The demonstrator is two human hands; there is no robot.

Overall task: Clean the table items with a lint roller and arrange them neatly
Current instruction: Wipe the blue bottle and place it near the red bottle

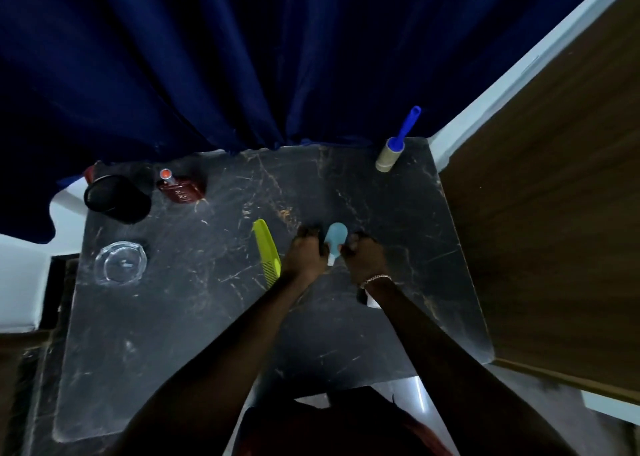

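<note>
On the veined black marble table [214,317], both hands [306,258] [363,256] pinch a smooth, bulbous pale-blue bottle [334,239].

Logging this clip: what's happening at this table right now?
A person holds a light blue item between the left hand and right hand, mid-table. The lint roller stands untouched at the far right corner. A green comb, red bottle, black cup and glass dish sit to the left.
</note>
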